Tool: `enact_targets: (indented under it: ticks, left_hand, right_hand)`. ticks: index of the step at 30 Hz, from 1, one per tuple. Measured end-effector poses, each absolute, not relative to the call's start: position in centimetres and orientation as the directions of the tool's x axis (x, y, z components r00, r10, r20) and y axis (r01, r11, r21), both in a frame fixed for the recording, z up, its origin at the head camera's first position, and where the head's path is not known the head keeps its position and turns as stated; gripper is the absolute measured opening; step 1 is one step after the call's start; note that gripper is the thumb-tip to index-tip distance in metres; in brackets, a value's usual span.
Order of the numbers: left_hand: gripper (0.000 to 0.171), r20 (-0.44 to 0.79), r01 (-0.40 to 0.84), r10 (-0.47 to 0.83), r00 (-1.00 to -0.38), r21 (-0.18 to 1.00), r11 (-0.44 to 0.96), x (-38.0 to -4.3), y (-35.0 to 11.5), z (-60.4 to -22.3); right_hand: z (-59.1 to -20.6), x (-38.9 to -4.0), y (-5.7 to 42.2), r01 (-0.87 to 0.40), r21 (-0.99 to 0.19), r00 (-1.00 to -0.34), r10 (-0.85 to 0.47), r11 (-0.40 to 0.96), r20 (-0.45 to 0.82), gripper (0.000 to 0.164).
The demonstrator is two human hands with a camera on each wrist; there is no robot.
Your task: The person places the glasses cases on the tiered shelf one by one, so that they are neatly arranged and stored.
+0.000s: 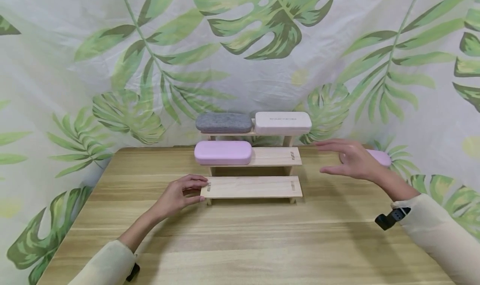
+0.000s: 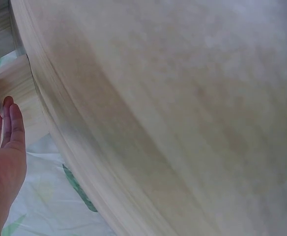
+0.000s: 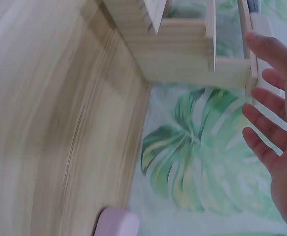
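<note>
A three-tier wooden display stand (image 1: 251,187) stands on the table. My left hand (image 1: 181,195) grips the left end of its lowest shelf, thumb at the front edge and fingers toward the back. On the top tier sit a grey glasses case (image 1: 224,123) and, right of it, a white glasses case (image 1: 283,123) with small lettering. A pink glasses case (image 1: 223,152) lies on the left half of the middle tier. My right hand (image 1: 350,160) hovers right of the stand, fingers spread and holding nothing. Behind it, partly hidden, is another pink case (image 1: 381,157).
The wood-grain table (image 1: 255,243) extends in front of the stand and to both sides. A leaf-print cloth (image 1: 255,76) hangs right behind the table's back edge. Each wrist carries a black strap device (image 1: 391,218).
</note>
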State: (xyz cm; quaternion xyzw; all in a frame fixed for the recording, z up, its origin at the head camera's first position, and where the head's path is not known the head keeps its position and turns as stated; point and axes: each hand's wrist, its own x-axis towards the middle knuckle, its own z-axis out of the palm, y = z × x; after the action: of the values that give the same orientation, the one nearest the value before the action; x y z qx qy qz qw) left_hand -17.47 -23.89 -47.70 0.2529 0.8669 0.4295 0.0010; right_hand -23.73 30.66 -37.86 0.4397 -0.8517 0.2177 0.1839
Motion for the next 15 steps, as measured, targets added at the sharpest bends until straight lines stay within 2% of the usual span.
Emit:
enact_targets:
  ticks: [9, 15]
  left_hand:
    - [0.043, 0.180, 0.387, 0.436, -0.882, 0.805, 0.450, -17.4, -24.0, -47.7]
    - [0.044, 0.199, 0.419, 0.436, -0.878, 0.759, 0.498, -17.2, -24.1, -47.6]
  right_hand:
    - [-38.4, -24.4, 33.2, -0.770, -0.274, -0.630, -0.617, 0.577, 0.472, 0.065]
    - [-38.6, -25.0, 34.6, -0.736, -0.272, -0.666, -0.591, 0.620, 0.454, 0.064]
